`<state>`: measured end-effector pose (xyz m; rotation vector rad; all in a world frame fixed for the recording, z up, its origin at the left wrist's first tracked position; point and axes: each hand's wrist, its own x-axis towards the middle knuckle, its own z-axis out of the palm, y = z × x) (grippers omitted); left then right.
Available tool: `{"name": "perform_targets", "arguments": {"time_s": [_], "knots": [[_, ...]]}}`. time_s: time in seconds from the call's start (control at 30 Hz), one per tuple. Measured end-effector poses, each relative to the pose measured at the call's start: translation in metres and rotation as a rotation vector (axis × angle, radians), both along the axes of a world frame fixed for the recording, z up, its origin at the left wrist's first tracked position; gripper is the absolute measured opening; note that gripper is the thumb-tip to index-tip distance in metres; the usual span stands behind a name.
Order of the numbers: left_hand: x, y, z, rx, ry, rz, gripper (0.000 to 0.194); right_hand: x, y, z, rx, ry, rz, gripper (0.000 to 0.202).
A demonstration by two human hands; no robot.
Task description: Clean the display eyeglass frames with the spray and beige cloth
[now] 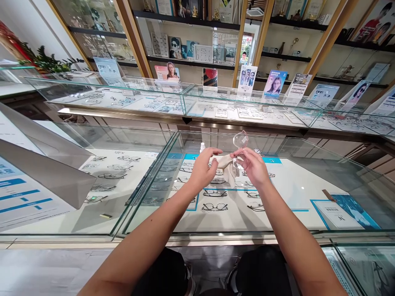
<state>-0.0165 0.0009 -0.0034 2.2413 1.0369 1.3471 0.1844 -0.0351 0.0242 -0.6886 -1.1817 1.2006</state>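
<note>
My right hand [253, 165] pinches a pair of eyeglasses [240, 139] with a thin pinkish frame, held up on edge above the glass display case. One round lens rises over the fingers, and the other is partly hidden by the hand. A beige cleaning cloth [230, 172] hangs between my hands. Its upper left end lies in my left hand [204, 165], whose thumb and fingers curl around it. Beneath, several dark-framed glasses [214, 206] lie in rows inside the case.
A small white bottle [202, 147] stands beyond my left hand. Large folded sign cards [46, 181] rise at the left. Another glass counter [185, 102] with upright cards runs across the back, before shelves [188, 61]. A blue-and-white leaflet [342, 213] lies at right.
</note>
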Motion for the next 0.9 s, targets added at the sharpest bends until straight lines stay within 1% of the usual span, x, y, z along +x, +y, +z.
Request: {"name": "perform_targets", "arguments": {"time_s": [0.03,0.07,0.17,0.23,0.3,0.4,0.47,0.53,0.6,0.7,0.9], "knots": [[0.002,-0.003,0.003,0.029,-0.001,-0.044,0.028,0.000,0.000,0.000,-0.003,-0.013,0.016,0.022],[0.004,-0.006,0.005,0.037,0.011,-0.083,0.026,-0.001,0.000,-0.001,-0.004,-0.028,0.030,0.022],[0.008,-0.010,0.004,-0.035,0.012,-0.135,0.026,-0.004,-0.002,0.000,-0.001,-0.059,0.049,0.022],[0.009,-0.009,0.001,-0.100,-0.024,-0.124,0.023,-0.006,-0.003,0.001,-0.002,-0.063,0.054,0.023],[0.008,-0.008,-0.001,-0.133,-0.036,-0.122,0.023,-0.007,-0.003,0.001,-0.008,-0.069,0.056,0.023],[0.007,-0.006,-0.001,-0.096,-0.022,-0.092,0.022,-0.007,-0.004,0.002,-0.003,-0.070,0.063,0.023],[0.006,-0.005,0.000,-0.044,-0.029,-0.029,0.022,-0.007,-0.004,0.002,0.013,-0.061,0.068,0.023],[0.004,-0.004,0.002,-0.057,-0.060,0.027,0.024,-0.005,-0.004,0.002,0.033,-0.062,0.058,0.023],[0.002,-0.002,0.004,-0.155,-0.123,0.046,0.026,-0.004,-0.004,0.003,0.049,-0.080,0.028,0.023],[0.000,0.002,0.007,-0.334,-0.274,0.035,0.028,-0.004,-0.005,0.004,0.059,-0.121,0.008,0.025],[-0.005,0.012,0.014,-0.608,-0.533,-0.039,0.041,-0.006,-0.005,0.001,0.057,-0.212,0.090,0.027]]}}
